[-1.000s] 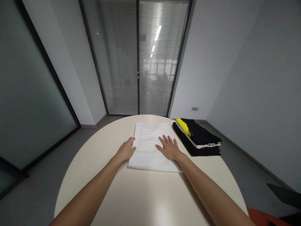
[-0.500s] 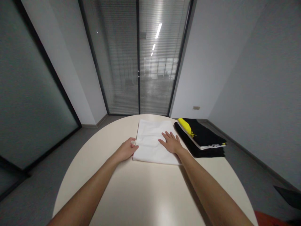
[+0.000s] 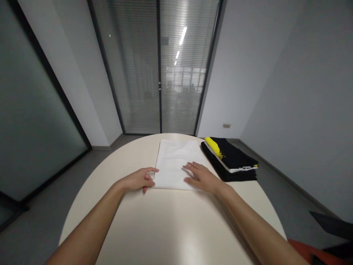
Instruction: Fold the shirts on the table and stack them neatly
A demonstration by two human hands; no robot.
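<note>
A folded white cloth (image 3: 173, 158) lies flat on the round table, squared off and fairly smooth. At its near left corner is my left hand (image 3: 139, 180), thumb and index finger apart at the edge, the other fingers curled under. Over the cloth's near right part my right hand (image 3: 202, 178) is spread with its fingers stretched out. Whether its fingertips press on the fabric or hover just above it, I cannot tell. Neither hand grips anything.
A stack of folded black clothes (image 3: 239, 158), the top one with a yellow patch and a white edge, sits right of the cloth. The pale round table (image 3: 165, 224) reaches toward glass doors (image 3: 138, 73). Something red (image 3: 306, 250) shows at the lower right.
My left hand has shifted left and parted its fingers at the cloth's edge. My right hand has slid nearer to me. The view has turned slightly right.
</note>
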